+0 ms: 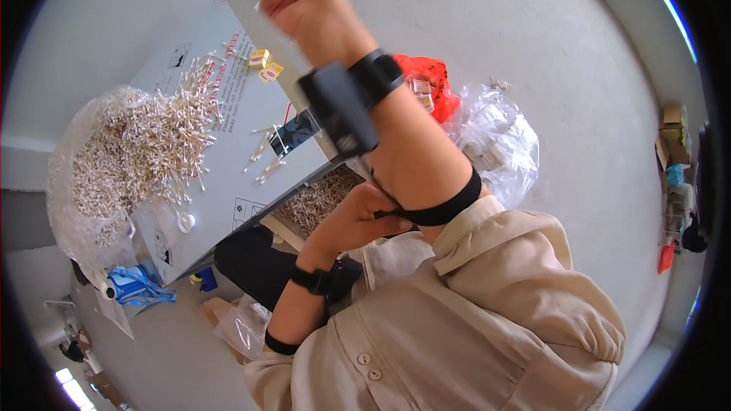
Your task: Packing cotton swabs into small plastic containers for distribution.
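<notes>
My right arm is raised across the view, its hand [308,4] up beyond the table's far corner, fingers curled in and slightly blurred, with nothing visible in them. A black device [339,110] is strapped to that wrist. Around the elbow runs a black elastic band [442,209]. My left hand [354,217] is at the inner elbow, thumb and fingers closed on this band, near a thin dark cable. On the grey table, a dark phone-like slab [295,133] lies among loose cotton swabs [263,144]. A large heap of cotton swabs [145,144] spills from a clear bag at the left.
Small yellow boxes [266,67] lie near the table's [221,205] far edge. More cotton swabs [324,198] are below its near edge. A red plastic bag [426,80] and a clear bag of packs [499,141] rest on the floor. A white roll [185,221] sits on the table.
</notes>
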`<state>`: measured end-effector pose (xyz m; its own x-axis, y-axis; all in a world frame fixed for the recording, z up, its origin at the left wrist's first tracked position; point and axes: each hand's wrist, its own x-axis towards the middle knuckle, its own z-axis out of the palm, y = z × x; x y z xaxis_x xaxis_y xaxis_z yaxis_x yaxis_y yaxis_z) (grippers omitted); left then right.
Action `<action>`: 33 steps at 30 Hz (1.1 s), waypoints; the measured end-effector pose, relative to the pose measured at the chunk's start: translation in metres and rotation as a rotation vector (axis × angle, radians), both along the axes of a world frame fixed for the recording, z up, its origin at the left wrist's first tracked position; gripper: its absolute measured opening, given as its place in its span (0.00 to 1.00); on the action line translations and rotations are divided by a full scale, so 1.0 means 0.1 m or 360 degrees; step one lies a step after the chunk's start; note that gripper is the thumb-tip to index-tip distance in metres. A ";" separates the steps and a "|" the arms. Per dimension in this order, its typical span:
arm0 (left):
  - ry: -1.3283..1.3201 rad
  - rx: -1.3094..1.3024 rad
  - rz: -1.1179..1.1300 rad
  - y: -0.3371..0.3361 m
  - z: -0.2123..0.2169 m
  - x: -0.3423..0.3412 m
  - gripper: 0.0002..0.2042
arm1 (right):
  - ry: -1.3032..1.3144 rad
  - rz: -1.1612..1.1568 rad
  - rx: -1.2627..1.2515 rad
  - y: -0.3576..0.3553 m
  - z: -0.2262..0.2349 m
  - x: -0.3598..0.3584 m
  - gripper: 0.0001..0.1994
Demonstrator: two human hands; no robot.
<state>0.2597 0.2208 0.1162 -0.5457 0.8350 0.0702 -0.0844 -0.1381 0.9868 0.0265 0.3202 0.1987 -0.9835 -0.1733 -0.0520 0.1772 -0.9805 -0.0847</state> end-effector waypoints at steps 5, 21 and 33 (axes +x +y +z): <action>0.0138 -0.0172 0.0195 0.04 0.54 0.14 0.07 | 0.0141 -0.1202 0.1628 -0.01 -0.26 -0.03 0.04; 0.0751 -0.0324 -0.0150 0.46 0.70 -0.59 0.09 | 0.3103 -0.0010 0.4296 -0.55 -1.59 1.26 0.05; 0.0929 -0.0248 -0.0180 0.53 0.58 -0.45 0.01 | 0.2857 0.0003 0.4257 -0.47 -1.65 1.37 0.04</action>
<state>0.2145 0.2735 0.1747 -0.3614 0.9100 0.2031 0.4706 -0.0100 0.8823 0.1637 0.2730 0.0333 -0.5315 -0.8468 0.0184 -0.8350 0.5275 0.1568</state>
